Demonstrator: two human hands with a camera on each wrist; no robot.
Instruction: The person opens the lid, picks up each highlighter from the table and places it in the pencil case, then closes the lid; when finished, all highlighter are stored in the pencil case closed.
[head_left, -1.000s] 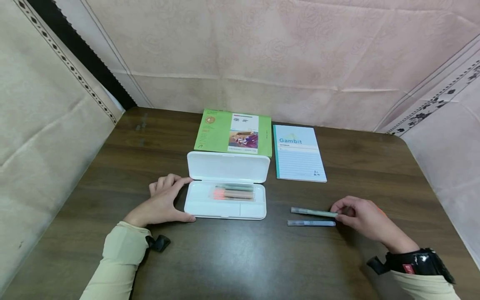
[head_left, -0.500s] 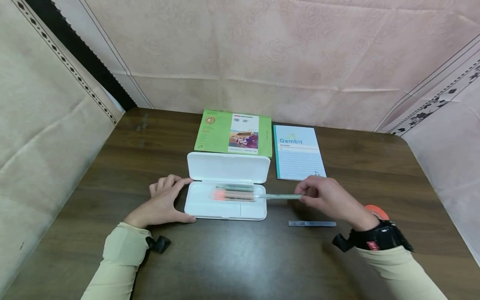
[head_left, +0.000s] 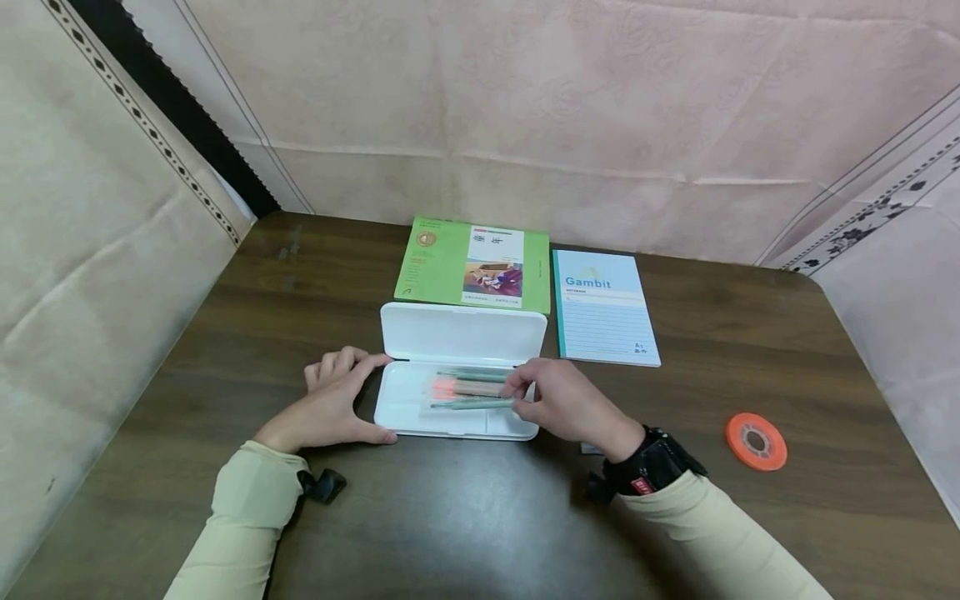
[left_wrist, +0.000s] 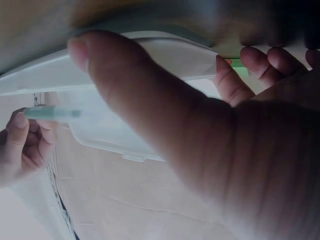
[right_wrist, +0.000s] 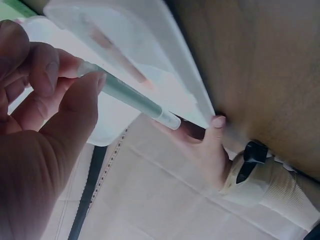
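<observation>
A white pencil case point(head_left: 405, 408) stands with its lid raised, and a few pens point(head_left: 472, 387) with orange and green colours lie inside. Over the tray, my right hand point(head_left: 566, 404) pinches a green pen point(head_left: 472, 403) near one end between thumb and fingers. In the right wrist view the green pen point(right_wrist: 132, 95) slants above the tray, its clear end pointing toward the left hand. My left hand point(head_left: 333, 404) rests against the left end of the case, thumb at the front corner and index finger by the hinge. A blue pen point(head_left: 591, 448) is mostly hidden under the right wrist.
Behind the case lies a green book point(head_left: 435, 262), with a light blue notebook point(head_left: 607, 312) to its right. An orange disc with a hole point(head_left: 756, 442) lies on the right of the brown table point(head_left: 465, 525). Pale cloth surrounds the table.
My right hand has carried the green pen from the table leftward over the case. The orange disc, earlier mostly hidden by the right arm, now shows fully. My left hand stays put.
</observation>
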